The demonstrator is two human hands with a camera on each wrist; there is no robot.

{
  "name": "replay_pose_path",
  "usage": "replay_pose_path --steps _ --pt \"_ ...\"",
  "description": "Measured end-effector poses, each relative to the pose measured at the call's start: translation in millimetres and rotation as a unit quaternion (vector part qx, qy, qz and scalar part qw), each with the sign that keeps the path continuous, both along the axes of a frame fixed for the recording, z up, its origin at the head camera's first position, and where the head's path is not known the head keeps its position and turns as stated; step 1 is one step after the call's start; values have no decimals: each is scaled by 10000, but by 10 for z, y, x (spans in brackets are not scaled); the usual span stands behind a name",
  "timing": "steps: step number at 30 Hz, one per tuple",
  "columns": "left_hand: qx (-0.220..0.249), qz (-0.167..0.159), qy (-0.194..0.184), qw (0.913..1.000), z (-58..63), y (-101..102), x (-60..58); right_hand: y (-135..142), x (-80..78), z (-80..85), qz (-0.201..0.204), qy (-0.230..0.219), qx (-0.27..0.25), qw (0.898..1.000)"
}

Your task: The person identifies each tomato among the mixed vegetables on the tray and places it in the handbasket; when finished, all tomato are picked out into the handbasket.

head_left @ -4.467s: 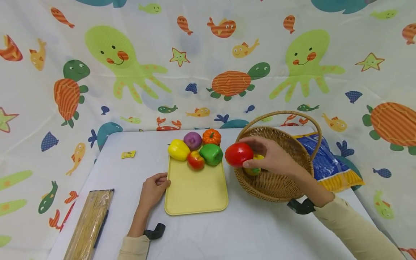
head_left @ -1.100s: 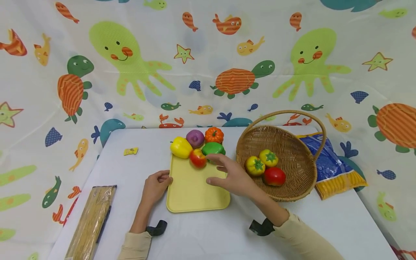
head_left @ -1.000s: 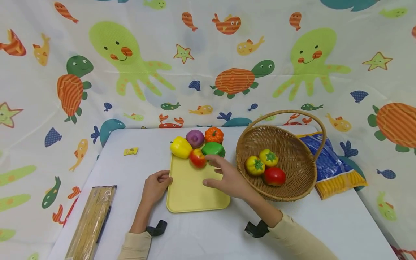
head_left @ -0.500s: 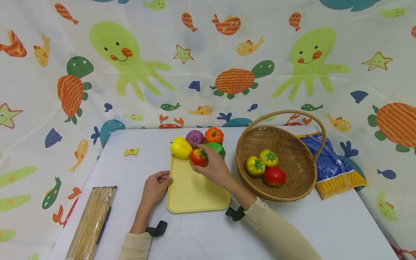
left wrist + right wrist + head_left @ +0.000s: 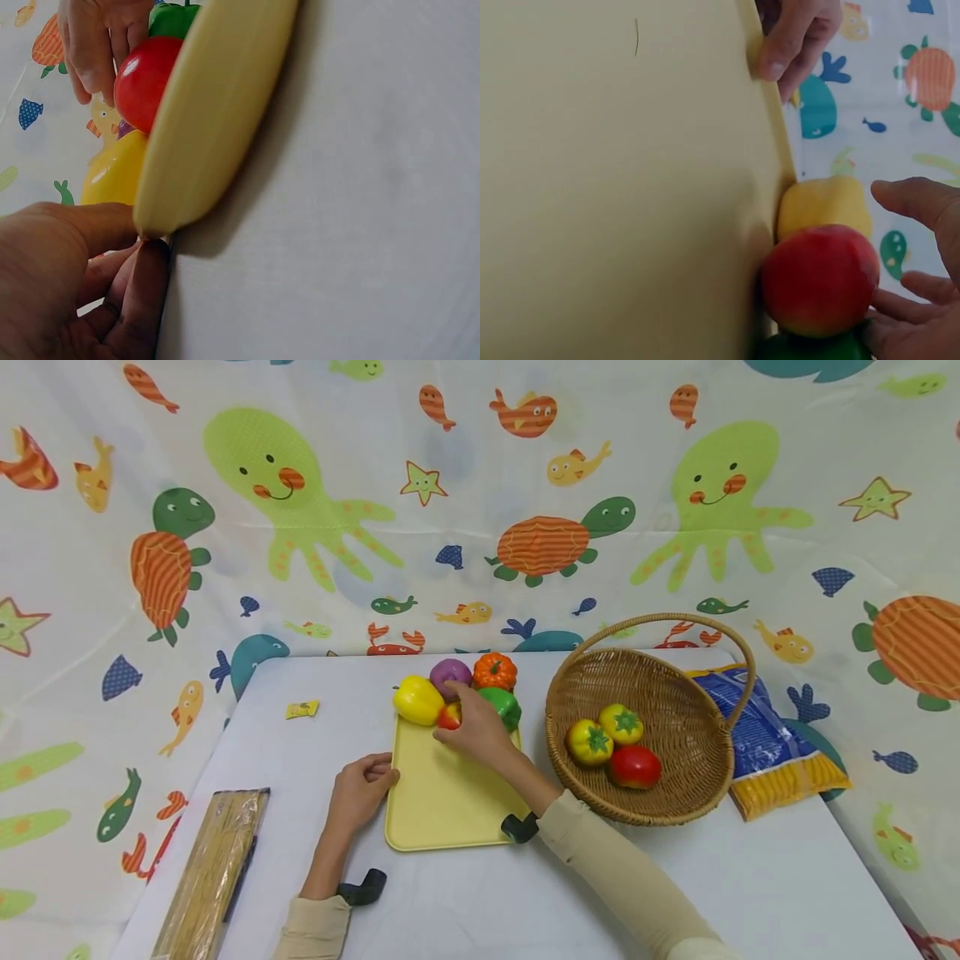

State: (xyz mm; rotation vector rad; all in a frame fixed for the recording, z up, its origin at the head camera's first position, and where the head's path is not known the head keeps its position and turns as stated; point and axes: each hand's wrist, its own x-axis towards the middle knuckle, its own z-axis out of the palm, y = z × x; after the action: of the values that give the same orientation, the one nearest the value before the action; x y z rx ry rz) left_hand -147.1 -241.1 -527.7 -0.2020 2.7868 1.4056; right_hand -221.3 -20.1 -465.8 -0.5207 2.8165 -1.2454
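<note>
At the left edge of a pale yellow tray [image 5: 457, 810], my left hand [image 5: 360, 793] pinches the rim, thumb above and fingers below in the left wrist view. My right hand [image 5: 480, 731] hovers over a red-and-yellow apple-like fruit [image 5: 449, 717] at the tray's far end, partly covering it. In the right wrist view, thumb and fingers are spread beside the red fruit [image 5: 821, 277], the thumb apart from it. Around it sit a yellow bell pepper [image 5: 418, 700], a purple onion [image 5: 450, 673], a small orange pumpkin [image 5: 495, 672] and a green bell pepper [image 5: 504, 706].
A wicker basket [image 5: 678, 777] on the right holds two yellow fruits with green caps [image 5: 589, 742] and a red fruit [image 5: 634, 766]. Behind it lies a blue-and-yellow bag [image 5: 772, 743]. On the left are a wrapped stick bundle [image 5: 213, 868] and a small yellow packet [image 5: 302, 709].
The red fruit was put in the basket earlier. Since then my right hand has moved left, over the apple-like fruit. My left hand has stayed at the tray's edge.
</note>
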Motion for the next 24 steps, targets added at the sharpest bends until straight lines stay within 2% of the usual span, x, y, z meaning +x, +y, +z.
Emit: replay_pose_path --steps 10,17,24 --pt "-8 11 19 10000 -11 4 -5 -40 -80 -100 225 105 309 9992" --pt "-13 9 -13 10000 1 18 -10 -38 -52 -131 241 -114 544 9982" --pt "-33 24 19 10000 -8 9 -7 -27 -17 -167 335 -173 523 9979"
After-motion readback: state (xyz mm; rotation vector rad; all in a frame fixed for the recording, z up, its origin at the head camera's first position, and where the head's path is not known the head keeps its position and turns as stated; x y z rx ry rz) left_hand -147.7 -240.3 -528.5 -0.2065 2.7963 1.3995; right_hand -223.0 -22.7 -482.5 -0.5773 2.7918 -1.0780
